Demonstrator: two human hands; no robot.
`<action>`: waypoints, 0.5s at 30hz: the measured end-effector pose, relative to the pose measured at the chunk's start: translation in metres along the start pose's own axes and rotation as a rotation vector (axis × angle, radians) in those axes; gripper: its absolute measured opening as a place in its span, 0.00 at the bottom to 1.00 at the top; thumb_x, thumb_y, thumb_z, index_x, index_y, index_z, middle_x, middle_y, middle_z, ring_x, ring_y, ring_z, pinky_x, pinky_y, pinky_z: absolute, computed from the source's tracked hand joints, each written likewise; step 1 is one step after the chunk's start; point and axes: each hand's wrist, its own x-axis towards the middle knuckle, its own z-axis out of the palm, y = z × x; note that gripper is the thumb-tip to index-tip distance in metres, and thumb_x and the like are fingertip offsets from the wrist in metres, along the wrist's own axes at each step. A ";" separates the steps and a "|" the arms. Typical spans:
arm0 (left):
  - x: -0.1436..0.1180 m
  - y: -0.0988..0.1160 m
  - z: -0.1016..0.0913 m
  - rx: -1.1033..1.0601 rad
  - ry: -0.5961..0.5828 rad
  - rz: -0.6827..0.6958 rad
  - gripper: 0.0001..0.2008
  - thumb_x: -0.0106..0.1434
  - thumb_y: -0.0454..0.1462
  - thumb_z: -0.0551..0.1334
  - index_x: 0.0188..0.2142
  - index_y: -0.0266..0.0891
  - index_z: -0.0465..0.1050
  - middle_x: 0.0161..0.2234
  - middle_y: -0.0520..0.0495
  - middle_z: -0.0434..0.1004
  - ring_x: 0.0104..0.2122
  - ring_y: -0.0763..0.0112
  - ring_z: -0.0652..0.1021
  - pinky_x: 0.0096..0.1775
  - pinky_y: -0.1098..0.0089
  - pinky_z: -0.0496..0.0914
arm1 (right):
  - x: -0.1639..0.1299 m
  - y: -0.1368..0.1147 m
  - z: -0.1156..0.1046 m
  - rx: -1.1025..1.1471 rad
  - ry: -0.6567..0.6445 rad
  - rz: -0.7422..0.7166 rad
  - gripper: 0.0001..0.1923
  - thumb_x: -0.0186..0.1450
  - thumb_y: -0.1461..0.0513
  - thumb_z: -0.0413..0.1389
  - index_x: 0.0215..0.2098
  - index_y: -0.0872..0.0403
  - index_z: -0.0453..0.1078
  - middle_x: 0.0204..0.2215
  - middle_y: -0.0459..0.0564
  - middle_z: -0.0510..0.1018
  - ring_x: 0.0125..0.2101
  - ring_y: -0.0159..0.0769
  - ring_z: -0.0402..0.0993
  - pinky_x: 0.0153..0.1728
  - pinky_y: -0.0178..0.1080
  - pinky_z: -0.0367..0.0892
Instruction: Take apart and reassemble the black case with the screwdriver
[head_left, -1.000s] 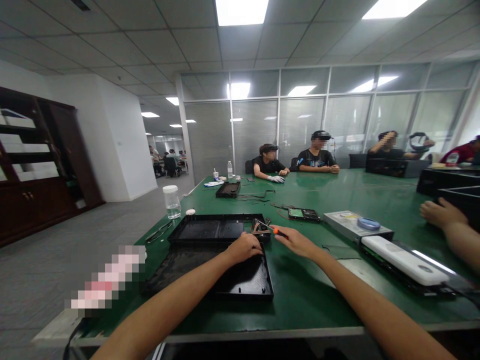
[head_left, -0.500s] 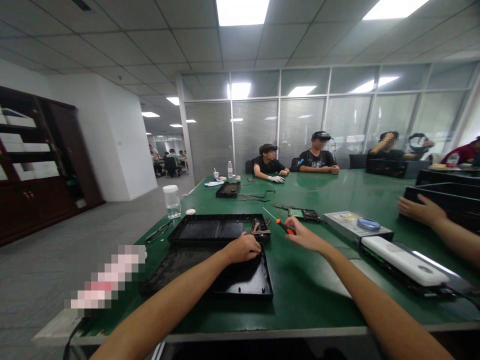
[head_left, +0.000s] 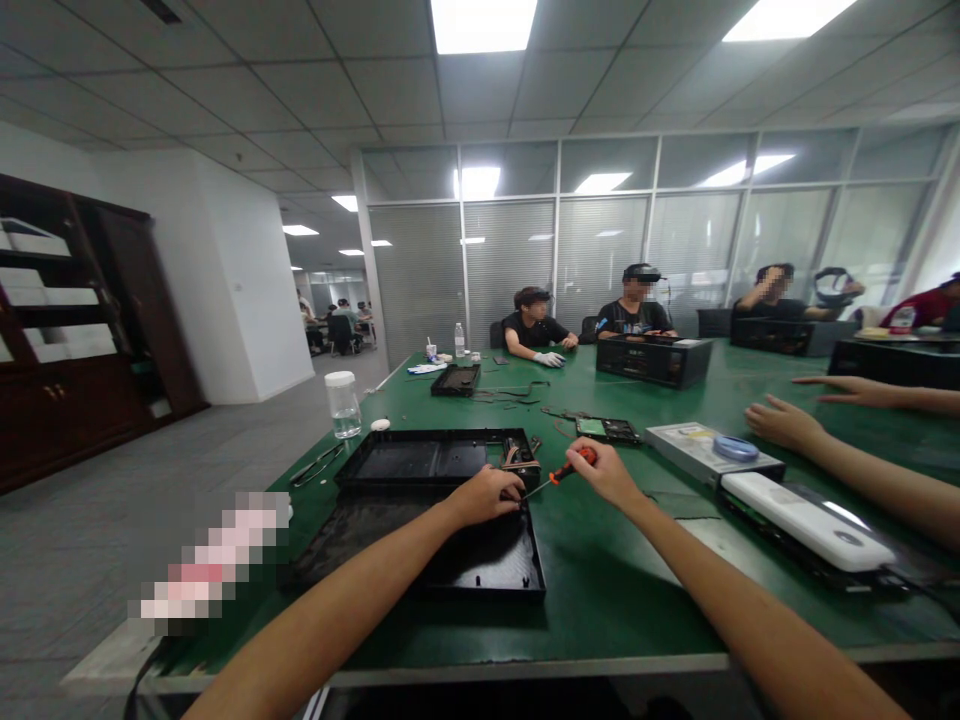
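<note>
Right hand (head_left: 604,474) grips an orange-and-black, plastic-handled steel screwdriver (head_left: 561,472), mid-frame; what left hand (head_left: 486,495) holds is unclear. Likely light, stiff, best held by its handle.

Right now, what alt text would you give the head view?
The right hand holds an orange-and-black screwdriver, its tip close to the left hand, over a shallow black casing on a green table. A co-worker's hands are at right.

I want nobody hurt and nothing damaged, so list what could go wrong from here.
The screwdriver in the right hand points toward the left hand; a slip might jab it.

The lidded jar of clear liquid stands near an edge of the table; a knock could tip it off.
</note>
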 end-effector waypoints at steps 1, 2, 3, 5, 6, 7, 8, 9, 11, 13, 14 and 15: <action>0.000 -0.001 0.000 0.011 0.001 0.002 0.11 0.56 0.34 0.61 0.39 0.37 0.66 0.35 0.50 0.76 0.37 0.73 0.74 0.47 0.69 0.58 | -0.001 -0.001 0.001 -0.016 0.007 -0.003 0.14 0.58 0.53 0.48 0.24 0.54 0.65 0.19 0.44 0.66 0.21 0.31 0.61 0.25 0.33 0.58; 0.000 -0.001 0.001 0.020 0.005 0.006 0.10 0.56 0.34 0.61 0.39 0.37 0.67 0.35 0.50 0.76 0.38 0.73 0.74 0.47 0.69 0.58 | -0.001 -0.001 0.001 -0.022 0.012 -0.002 0.14 0.58 0.53 0.48 0.24 0.54 0.65 0.18 0.44 0.66 0.21 0.31 0.61 0.24 0.33 0.58; 0.000 -0.002 0.001 0.028 0.010 0.011 0.09 0.56 0.35 0.61 0.38 0.37 0.67 0.35 0.50 0.75 0.38 0.73 0.74 0.46 0.69 0.58 | -0.001 -0.001 0.001 -0.023 0.015 0.000 0.14 0.58 0.53 0.48 0.24 0.54 0.65 0.18 0.44 0.66 0.21 0.31 0.61 0.24 0.33 0.58; 0.000 -0.002 0.001 0.037 0.019 0.021 0.08 0.56 0.35 0.61 0.37 0.38 0.68 0.34 0.51 0.75 0.37 0.73 0.74 0.46 0.70 0.58 | -0.001 -0.001 0.001 -0.017 0.019 0.003 0.14 0.59 0.53 0.47 0.24 0.54 0.65 0.19 0.44 0.66 0.21 0.31 0.61 0.25 0.33 0.58; 0.000 -0.003 0.001 0.037 0.023 0.026 0.08 0.55 0.35 0.62 0.37 0.38 0.69 0.34 0.51 0.75 0.37 0.73 0.74 0.46 0.70 0.58 | -0.001 -0.001 0.001 -0.013 0.022 0.005 0.14 0.59 0.53 0.47 0.24 0.54 0.65 0.19 0.44 0.66 0.21 0.31 0.61 0.25 0.33 0.58; 0.000 -0.003 0.001 0.037 0.028 0.031 0.08 0.55 0.35 0.62 0.36 0.38 0.69 0.34 0.52 0.75 0.37 0.73 0.74 0.46 0.70 0.58 | -0.001 -0.001 0.001 -0.009 0.022 0.005 0.14 0.59 0.53 0.47 0.24 0.54 0.65 0.19 0.44 0.66 0.21 0.31 0.61 0.25 0.33 0.58; 0.000 -0.003 0.001 0.036 0.033 0.036 0.08 0.55 0.35 0.62 0.36 0.38 0.69 0.34 0.52 0.75 0.37 0.73 0.74 0.45 0.71 0.58 | 0.000 -0.001 0.001 -0.007 0.020 0.004 0.14 0.59 0.53 0.47 0.24 0.54 0.65 0.19 0.44 0.65 0.21 0.31 0.60 0.25 0.33 0.57; 0.000 -0.002 0.000 0.036 0.037 0.040 0.09 0.54 0.35 0.63 0.36 0.39 0.69 0.33 0.52 0.75 0.37 0.73 0.74 0.45 0.71 0.58 | 0.000 -0.001 0.001 -0.007 0.014 0.004 0.14 0.59 0.53 0.47 0.24 0.54 0.65 0.19 0.44 0.65 0.21 0.31 0.60 0.25 0.33 0.57; 0.000 -0.001 -0.001 0.041 0.037 0.047 0.08 0.54 0.34 0.63 0.36 0.39 0.69 0.34 0.53 0.75 0.37 0.73 0.73 0.45 0.71 0.58 | 0.000 -0.001 0.001 -0.011 0.002 0.005 0.14 0.59 0.53 0.47 0.24 0.54 0.65 0.18 0.44 0.65 0.21 0.31 0.60 0.24 0.33 0.57; 0.000 0.000 -0.002 0.052 0.029 0.050 0.08 0.54 0.34 0.62 0.35 0.39 0.69 0.34 0.52 0.75 0.37 0.73 0.73 0.45 0.71 0.58 | 0.000 -0.001 0.001 -0.027 -0.017 0.000 0.15 0.59 0.53 0.47 0.24 0.54 0.65 0.18 0.44 0.66 0.21 0.31 0.60 0.24 0.33 0.57; 0.000 0.001 -0.003 0.057 0.023 0.050 0.08 0.54 0.34 0.62 0.35 0.39 0.70 0.34 0.52 0.75 0.37 0.73 0.73 0.45 0.71 0.58 | 0.000 -0.002 0.001 -0.041 -0.028 -0.007 0.15 0.59 0.52 0.46 0.24 0.54 0.65 0.18 0.44 0.66 0.21 0.31 0.61 0.24 0.33 0.57; 0.000 0.002 -0.003 0.061 0.017 0.049 0.08 0.54 0.34 0.62 0.36 0.38 0.70 0.34 0.52 0.75 0.38 0.72 0.73 0.45 0.71 0.59 | 0.000 -0.004 -0.001 -0.062 -0.039 -0.017 0.16 0.59 0.52 0.46 0.24 0.54 0.66 0.18 0.45 0.67 0.21 0.31 0.61 0.24 0.33 0.56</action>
